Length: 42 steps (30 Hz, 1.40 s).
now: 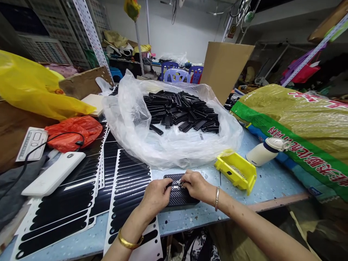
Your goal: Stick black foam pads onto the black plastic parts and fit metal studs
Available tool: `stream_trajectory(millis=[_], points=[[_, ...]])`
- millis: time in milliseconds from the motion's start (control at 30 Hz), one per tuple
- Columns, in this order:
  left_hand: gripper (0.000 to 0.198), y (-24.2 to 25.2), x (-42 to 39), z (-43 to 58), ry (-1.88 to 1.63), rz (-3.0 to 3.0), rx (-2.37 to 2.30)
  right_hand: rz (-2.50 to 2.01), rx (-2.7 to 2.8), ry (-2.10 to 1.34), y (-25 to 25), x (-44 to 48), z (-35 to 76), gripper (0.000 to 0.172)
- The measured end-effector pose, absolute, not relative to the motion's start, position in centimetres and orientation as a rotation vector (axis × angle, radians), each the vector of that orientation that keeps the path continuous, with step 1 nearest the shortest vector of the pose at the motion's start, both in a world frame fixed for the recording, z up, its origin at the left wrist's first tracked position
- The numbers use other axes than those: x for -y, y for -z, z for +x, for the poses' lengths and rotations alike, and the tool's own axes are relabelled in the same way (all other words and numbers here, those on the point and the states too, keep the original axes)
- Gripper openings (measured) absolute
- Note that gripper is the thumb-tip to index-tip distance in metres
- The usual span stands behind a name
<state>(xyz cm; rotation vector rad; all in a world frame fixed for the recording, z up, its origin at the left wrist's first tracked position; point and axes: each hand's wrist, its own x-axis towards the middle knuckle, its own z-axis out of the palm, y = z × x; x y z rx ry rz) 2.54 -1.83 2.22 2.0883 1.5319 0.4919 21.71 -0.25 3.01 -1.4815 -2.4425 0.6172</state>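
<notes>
Black gridded plastic panel point(181, 200) | left hand point(155, 196) curled, clasping its edge | right hand point(196, 185) pinched on its middle

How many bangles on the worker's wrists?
2. A gold bangle sits on the left wrist, and a silver bangle on the right wrist. Any others behind these wrists would be hidden.

Bright even light, soft shadows, glare on plastic bag point(127, 123), edges bowed.
</notes>
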Motion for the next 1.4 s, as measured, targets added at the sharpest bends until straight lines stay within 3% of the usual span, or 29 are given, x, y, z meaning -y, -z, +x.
stream_trajectory(millis=[267, 400, 633, 933, 1400], points=[[0.026, -2.3, 1.9, 3.0, -0.419, 2.139, -1.514, -1.451, 2.526, -0.593, -4.0, 0.5, 21.3, 0.009], [0.025, -2.4, 2.0, 3.3, -0.381, 2.156, -1.471, -1.478, 2.544, -0.618, -4.2, 0.2, 20.9, 0.023], [0.024, -2.4, 1.9, 3.4, -0.357, 2.123, -1.463, -1.439, 2.62, -0.672, -4.1, -1.1, 20.7, 0.013], [0.023, -1.9, 1.6, 3.3, -0.421, 2.055, -1.472, -1.441, 2.793, -0.501, -5.0, -1.3, 19.6, 0.01], [0.015, -2.2, 1.5, 3.7, -0.563, 1.833, -1.5, -1.467, 2.488, -0.849, -3.8, -3.1, 19.8, 0.022]])
